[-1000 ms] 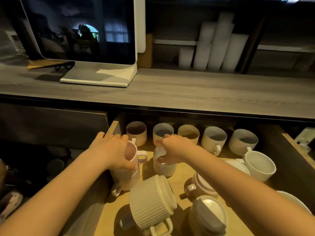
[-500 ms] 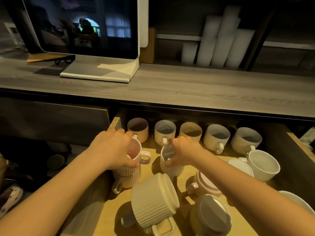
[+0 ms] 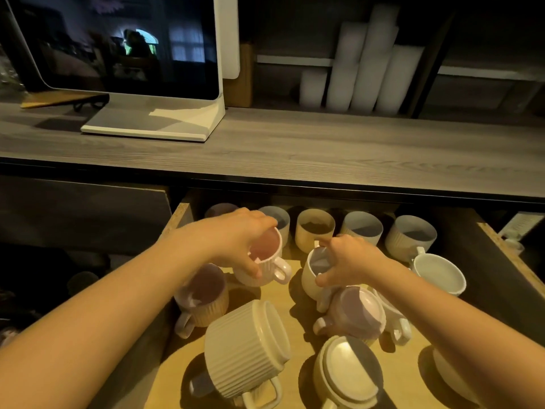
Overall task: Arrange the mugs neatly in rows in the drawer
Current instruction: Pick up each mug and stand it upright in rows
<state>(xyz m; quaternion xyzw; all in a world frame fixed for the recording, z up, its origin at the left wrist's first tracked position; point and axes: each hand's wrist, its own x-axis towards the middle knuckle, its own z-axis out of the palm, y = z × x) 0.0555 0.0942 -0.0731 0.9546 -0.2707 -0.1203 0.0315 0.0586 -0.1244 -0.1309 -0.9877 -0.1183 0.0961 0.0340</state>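
**Open drawer, mugs on its wooden floor**

We see the drawer (image 3: 298, 293) pulled out beneath the grey table (image 3: 324, 154). Along its back stands a row of upright mugs (image 3: 315, 228), close side by side. Nearer us, a purple-lined mug (image 3: 203, 293) stands upright at the left wall, a white mug (image 3: 439, 274) sits at the right, and two ribbed mugs (image 3: 244, 349) rest upside down. On the table stands a monitor (image 3: 126, 45) on its white base, with white rolls (image 3: 359, 63) behind.

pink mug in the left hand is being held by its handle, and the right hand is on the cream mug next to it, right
Not quite. In the head view the left hand grips the pink mug by its rim and body; its handle juts free to the right. The right hand is indeed on the cream mug beside it.
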